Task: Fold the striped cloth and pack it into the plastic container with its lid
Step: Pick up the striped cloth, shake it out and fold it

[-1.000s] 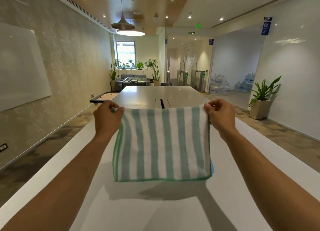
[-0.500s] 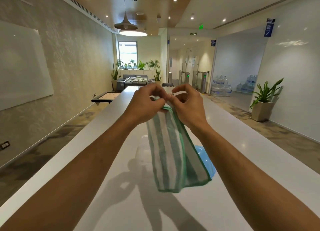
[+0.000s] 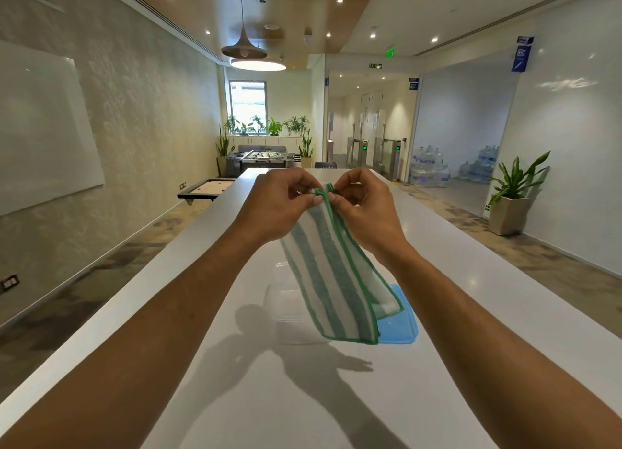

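The green-and-white striped cloth (image 3: 333, 280) hangs folded in half above the long white table (image 3: 255, 398). My left hand (image 3: 279, 206) and my right hand (image 3: 365, 206) pinch its top corners together, fingertips almost touching. Under the cloth a clear plastic container (image 3: 287, 309) sits on the table, partly hidden by the hanging fabric. Its blue lid (image 3: 400, 327) lies flat just right of the container, half covered by the cloth's lower edge.
The table runs far ahead and drops off at both sides to the floor. A potted plant (image 3: 511, 196) stands by the right wall, water bottles (image 3: 434, 169) behind glass, a foosball table (image 3: 264, 157) at the far end.
My hands came together from wide apart, folding the spread cloth in half. The container and lid, hidden before, now show beneath it. Since half a second ago little has moved.
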`<state>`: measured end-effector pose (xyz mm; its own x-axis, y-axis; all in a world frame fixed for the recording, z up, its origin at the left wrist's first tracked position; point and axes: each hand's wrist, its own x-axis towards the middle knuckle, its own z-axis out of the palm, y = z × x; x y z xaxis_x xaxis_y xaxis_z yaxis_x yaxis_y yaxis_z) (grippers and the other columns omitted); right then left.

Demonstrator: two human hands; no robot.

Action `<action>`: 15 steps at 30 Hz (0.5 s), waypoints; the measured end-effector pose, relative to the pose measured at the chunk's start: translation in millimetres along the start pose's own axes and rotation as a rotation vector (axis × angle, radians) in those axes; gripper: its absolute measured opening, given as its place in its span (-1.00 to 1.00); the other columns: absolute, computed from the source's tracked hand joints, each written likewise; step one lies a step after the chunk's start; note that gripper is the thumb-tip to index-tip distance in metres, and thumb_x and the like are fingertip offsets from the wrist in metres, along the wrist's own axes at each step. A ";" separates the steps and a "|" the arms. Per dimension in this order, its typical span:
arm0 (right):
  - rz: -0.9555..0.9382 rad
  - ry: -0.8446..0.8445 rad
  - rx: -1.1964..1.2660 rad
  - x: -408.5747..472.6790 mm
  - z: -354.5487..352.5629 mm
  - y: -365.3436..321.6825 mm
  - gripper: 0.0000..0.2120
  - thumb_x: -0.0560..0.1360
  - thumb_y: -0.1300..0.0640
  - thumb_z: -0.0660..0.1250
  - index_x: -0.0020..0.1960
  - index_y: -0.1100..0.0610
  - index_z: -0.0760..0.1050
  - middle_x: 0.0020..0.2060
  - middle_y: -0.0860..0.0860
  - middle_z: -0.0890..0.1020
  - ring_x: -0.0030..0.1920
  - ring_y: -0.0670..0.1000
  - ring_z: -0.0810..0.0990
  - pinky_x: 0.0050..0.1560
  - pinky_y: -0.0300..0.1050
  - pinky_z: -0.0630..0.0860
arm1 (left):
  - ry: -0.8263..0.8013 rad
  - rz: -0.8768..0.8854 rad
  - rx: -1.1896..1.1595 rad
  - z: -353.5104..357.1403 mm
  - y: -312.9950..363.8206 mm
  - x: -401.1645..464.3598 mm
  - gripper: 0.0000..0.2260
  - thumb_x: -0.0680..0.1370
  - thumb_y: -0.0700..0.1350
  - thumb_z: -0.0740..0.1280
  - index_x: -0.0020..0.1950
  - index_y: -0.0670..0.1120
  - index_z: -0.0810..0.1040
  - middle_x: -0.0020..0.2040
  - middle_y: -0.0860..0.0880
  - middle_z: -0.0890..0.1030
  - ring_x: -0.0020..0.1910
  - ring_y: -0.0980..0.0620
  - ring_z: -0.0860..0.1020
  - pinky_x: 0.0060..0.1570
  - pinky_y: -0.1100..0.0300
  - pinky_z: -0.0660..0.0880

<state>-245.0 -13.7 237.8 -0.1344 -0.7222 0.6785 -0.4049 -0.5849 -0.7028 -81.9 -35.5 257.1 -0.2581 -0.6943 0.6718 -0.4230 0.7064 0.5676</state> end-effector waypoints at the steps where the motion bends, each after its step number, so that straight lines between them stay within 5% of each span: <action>1: -0.010 0.004 0.006 0.1 0.4 -0.3 -0.79 0.45 0.21 0.47 -0.13 -0.02 0.47 -0.20 -0.08 0.65 -0.18 -0.18 0.65 -0.19 -0.36 0.54 | 0.010 0.008 0.021 0.0 0.8 -0.4 -0.91 0.45 -0.12 0.49 -0.06 -0.03 0.68 -0.19 0.08 0.65 -0.22 0.13 0.58 -0.24 0.30 0.47; 5: -0.027 -0.001 0.037 -0.9 3.6 0.6 -0.80 0.47 0.27 0.43 -0.13 0.00 0.49 -0.17 -0.02 0.69 -0.15 -0.14 0.68 -0.16 -0.33 0.54 | 0.033 0.027 0.056 0.9 1.3 -1.2 -0.89 0.44 -0.10 0.50 -0.06 -0.06 0.69 -0.13 0.05 0.62 -0.14 0.08 0.54 -0.20 0.26 0.42; 10: -0.011 -0.064 0.056 -2.6 5.5 2.4 -0.77 0.53 0.32 0.35 -0.11 -0.01 0.48 -0.10 0.05 0.71 -0.05 -0.07 0.69 0.00 -0.16 0.61 | -0.008 -0.015 0.060 1.9 -1.3 1.5 -0.86 0.45 -0.10 0.48 -0.01 -0.08 0.67 0.16 0.01 0.63 0.20 0.04 0.53 0.21 0.03 0.46; 15: -0.042 -0.110 0.117 -4.7 5.4 3.0 -0.82 0.56 0.28 0.30 -0.04 0.00 0.49 -0.09 0.03 0.69 -0.03 -0.05 0.68 0.03 -0.09 0.61 | -0.023 -0.041 0.010 2.9 -2.7 1.4 -0.90 0.46 -0.11 0.47 -0.05 -0.03 0.61 -0.11 0.06 0.66 -0.08 0.10 0.62 -0.06 0.16 0.56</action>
<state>-240.7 -14.0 231.3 -0.0170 -0.7286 0.6847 -0.2996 -0.6496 -0.6987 -83.7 -38.8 255.1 -0.2604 -0.7256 0.6369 -0.4425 0.6760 0.5893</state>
